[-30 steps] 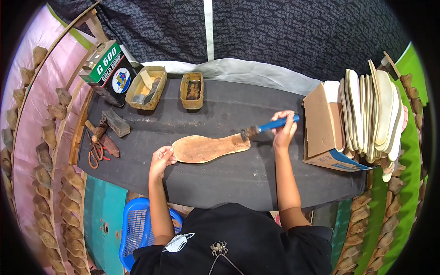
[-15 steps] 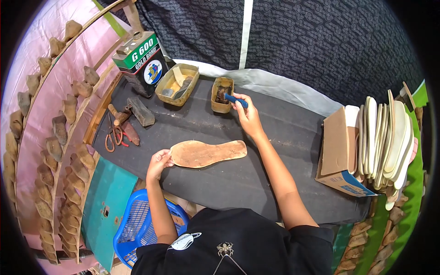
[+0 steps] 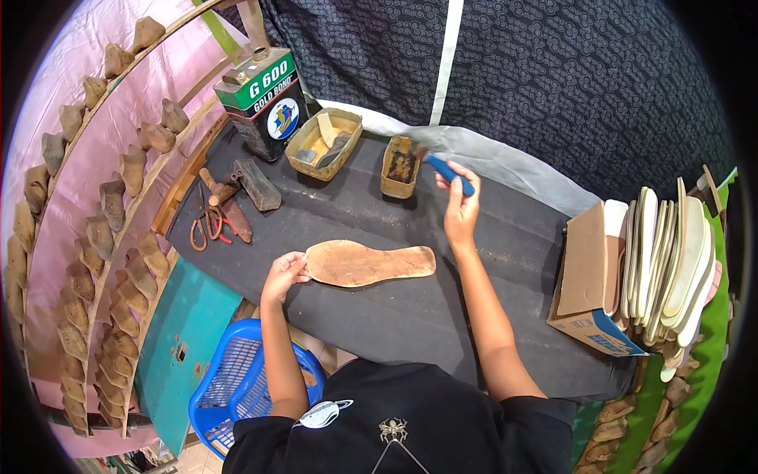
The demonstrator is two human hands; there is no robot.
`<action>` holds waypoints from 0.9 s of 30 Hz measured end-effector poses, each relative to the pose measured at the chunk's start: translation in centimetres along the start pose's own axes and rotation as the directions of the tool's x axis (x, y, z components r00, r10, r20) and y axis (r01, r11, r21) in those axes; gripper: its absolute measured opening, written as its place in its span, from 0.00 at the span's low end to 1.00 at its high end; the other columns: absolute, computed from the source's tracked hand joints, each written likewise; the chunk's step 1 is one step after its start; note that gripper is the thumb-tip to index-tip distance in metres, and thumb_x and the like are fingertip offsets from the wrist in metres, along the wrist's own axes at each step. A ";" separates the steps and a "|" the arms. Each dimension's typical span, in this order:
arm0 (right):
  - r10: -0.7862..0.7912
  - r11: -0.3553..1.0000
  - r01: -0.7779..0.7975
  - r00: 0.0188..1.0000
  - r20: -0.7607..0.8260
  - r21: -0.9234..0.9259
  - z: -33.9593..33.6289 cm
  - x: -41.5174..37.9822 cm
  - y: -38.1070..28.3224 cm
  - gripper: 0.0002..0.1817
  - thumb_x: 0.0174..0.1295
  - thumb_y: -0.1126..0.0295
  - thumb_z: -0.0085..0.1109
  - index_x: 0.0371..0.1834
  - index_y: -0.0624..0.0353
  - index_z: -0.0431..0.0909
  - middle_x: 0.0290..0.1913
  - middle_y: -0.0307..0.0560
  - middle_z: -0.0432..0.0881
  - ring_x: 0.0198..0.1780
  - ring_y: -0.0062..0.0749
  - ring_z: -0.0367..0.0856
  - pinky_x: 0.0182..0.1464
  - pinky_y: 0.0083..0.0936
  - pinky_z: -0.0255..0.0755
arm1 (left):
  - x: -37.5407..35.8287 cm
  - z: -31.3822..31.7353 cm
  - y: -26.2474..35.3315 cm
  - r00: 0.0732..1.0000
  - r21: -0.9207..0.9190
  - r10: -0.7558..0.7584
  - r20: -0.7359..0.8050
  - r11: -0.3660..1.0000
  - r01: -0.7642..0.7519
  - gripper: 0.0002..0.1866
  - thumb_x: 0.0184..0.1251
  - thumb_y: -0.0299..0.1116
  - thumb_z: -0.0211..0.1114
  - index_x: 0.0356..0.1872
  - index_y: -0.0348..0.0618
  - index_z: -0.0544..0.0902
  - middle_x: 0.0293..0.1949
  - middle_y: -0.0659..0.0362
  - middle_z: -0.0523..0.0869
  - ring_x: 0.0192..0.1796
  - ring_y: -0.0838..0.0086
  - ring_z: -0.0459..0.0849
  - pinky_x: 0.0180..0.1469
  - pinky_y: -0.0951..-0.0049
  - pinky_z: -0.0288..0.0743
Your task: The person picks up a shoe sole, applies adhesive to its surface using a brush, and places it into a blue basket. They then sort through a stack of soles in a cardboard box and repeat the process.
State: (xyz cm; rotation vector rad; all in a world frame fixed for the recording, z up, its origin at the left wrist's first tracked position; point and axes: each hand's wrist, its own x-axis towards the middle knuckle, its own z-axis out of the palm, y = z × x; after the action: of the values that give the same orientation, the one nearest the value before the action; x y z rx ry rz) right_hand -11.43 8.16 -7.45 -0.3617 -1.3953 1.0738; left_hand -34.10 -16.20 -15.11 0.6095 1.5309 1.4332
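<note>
A tan shoe sole (image 3: 371, 264) lies over the dark tabletop, its wide end pinched between the thumb and fingers of my left hand (image 3: 286, 276). My right hand (image 3: 460, 197) grips the blue handle of a brush (image 3: 448, 172), whose bristle end points up and left. That brush is just right of a small tub (image 3: 400, 183) with dark, crusted residue inside, apart from it. Left of this tub stands a wider tub (image 3: 325, 167) holding flat scraper-like pieces. Behind it is a green and black G 600 Gold Bond can (image 3: 268, 103).
On the left of the table (image 3: 347, 213) lie scissors (image 3: 209, 221), a hammer (image 3: 219, 188) and a dark block (image 3: 258, 186). A cardboard box (image 3: 580, 276) of pale soles (image 3: 671, 261) stands right. Shoe lasts (image 3: 112, 207) line left racks; a blue basket (image 3: 229, 395) sits below.
My right hand has lifted the brush out of the small tub and moved it to the right. My left hand still holds the sole. The whole view has shifted slightly.
</note>
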 end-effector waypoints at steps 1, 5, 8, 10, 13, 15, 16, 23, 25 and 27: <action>-0.026 1.000 0.025 0.999 -0.048 -0.014 0.0 -0.1 -0.5 0.11 0.65 0.71 0.39 0.46 0.65 0.63 0.49 0.50 0.71 0.41 0.26 0.75 0.46 0.20 0.70 | 0.0 0.0 0.0 1.000 0.007 -0.001 -0.002 1.000 0.001 0.09 0.63 0.34 0.55 0.36 0.39 0.76 0.25 0.63 0.78 0.26 0.83 0.77 0.30 0.84 0.73; -0.001 0.990 0.023 0.986 -0.165 0.136 -1.5 -1.2 -2.8 0.10 0.64 0.67 0.40 0.34 0.64 0.65 0.36 0.53 0.75 0.30 0.29 0.76 0.29 0.19 0.73 | 0.1 -0.1 -0.1 1.000 0.003 -0.004 -0.002 1.000 0.004 0.08 0.63 0.34 0.54 0.36 0.39 0.76 0.25 0.63 0.78 0.25 0.82 0.77 0.30 0.84 0.73; 0.055 0.993 -0.036 0.984 -0.167 0.115 -3.5 -2.5 -3.2 0.10 0.63 0.67 0.41 0.29 0.63 0.65 0.31 0.52 0.75 0.26 0.25 0.75 0.20 0.15 0.69 | 0.0 0.0 0.0 1.000 0.003 0.006 0.012 1.000 -0.006 0.08 0.63 0.33 0.54 0.36 0.39 0.76 0.25 0.63 0.78 0.25 0.82 0.77 0.29 0.84 0.73; 0.130 0.991 -0.130 0.990 -0.045 0.023 -4.6 -3.3 -2.5 0.11 0.62 0.66 0.41 0.27 0.62 0.65 0.27 0.50 0.74 0.22 0.21 0.73 0.15 0.11 0.65 | 0.0 0.0 -0.1 1.000 0.007 0.005 0.009 1.000 -0.005 0.08 0.63 0.33 0.54 0.36 0.39 0.76 0.24 0.63 0.78 0.25 0.82 0.77 0.29 0.84 0.73; 0.218 0.976 -0.216 0.974 -0.059 0.026 -4.8 -4.1 -1.5 0.09 0.60 0.67 0.41 0.27 0.61 0.64 0.26 0.51 0.74 0.21 0.22 0.72 0.15 0.10 0.64 | 0.0 0.0 0.0 1.000 0.019 0.011 0.003 1.000 -0.011 0.08 0.63 0.33 0.54 0.36 0.39 0.76 0.24 0.63 0.78 0.25 0.83 0.76 0.30 0.84 0.73; 0.245 0.970 -0.245 0.968 -0.056 0.007 -4.9 -4.4 -1.5 0.09 0.61 0.68 0.39 0.27 0.61 0.64 0.25 0.50 0.75 0.19 0.20 0.70 0.15 0.09 0.63 | -0.1 0.1 0.1 1.000 0.034 0.005 -0.014 0.999 -0.005 0.08 0.63 0.33 0.55 0.35 0.39 0.76 0.24 0.64 0.78 0.25 0.83 0.76 0.30 0.84 0.73; 0.268 0.962 -0.270 0.962 -0.051 -0.043 -5.0 -4.6 -1.4 0.09 0.61 0.68 0.39 0.26 0.61 0.65 0.25 0.49 0.75 0.19 0.19 0.70 0.15 0.09 0.61 | -0.1 0.1 0.1 1.000 0.036 0.004 -0.012 0.999 -0.003 0.08 0.63 0.33 0.55 0.35 0.39 0.76 0.24 0.64 0.78 0.25 0.83 0.76 0.30 0.84 0.73; 0.168 0.964 -0.190 0.977 -0.128 -0.186 -5.7 -4.0 -1.4 0.09 0.60 0.70 0.41 0.24 0.60 0.66 0.24 0.45 0.76 0.17 0.15 0.68 0.17 0.10 0.61 | 0.0 0.0 0.0 1.000 0.029 0.002 -0.018 1.000 -0.002 0.08 0.63 0.33 0.55 0.35 0.39 0.76 0.24 0.64 0.78 0.25 0.83 0.76 0.29 0.84 0.72; 0.151 0.972 -0.171 0.980 -0.134 -0.161 -5.0 -4.0 -1.3 0.10 0.61 0.69 0.42 0.24 0.60 0.66 0.24 0.44 0.76 0.17 0.15 0.68 0.17 0.10 0.61 | 0.1 0.0 0.0 1.000 0.034 0.000 -0.009 0.999 0.000 0.08 0.63 0.33 0.55 0.35 0.39 0.76 0.24 0.64 0.78 0.25 0.83 0.76 0.29 0.84 0.72; 0.214 0.972 -0.220 0.974 -0.069 -0.080 -4.1 -4.1 -1.7 0.10 0.61 0.68 0.42 0.25 0.61 0.66 0.24 0.44 0.76 0.18 0.14 0.68 0.17 0.11 0.62 | 0.1 0.0 -0.1 1.000 0.004 0.005 -0.009 1.000 -0.005 0.08 0.63 0.33 0.55 0.36 0.39 0.76 0.24 0.65 0.78 0.24 0.84 0.76 0.28 0.87 0.72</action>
State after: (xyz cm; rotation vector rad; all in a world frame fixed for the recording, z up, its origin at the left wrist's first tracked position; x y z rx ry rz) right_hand -6.38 5.62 -9.55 -0.6173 -1.3741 1.1714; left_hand -34.10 -16.14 -15.19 0.6102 1.5411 1.4384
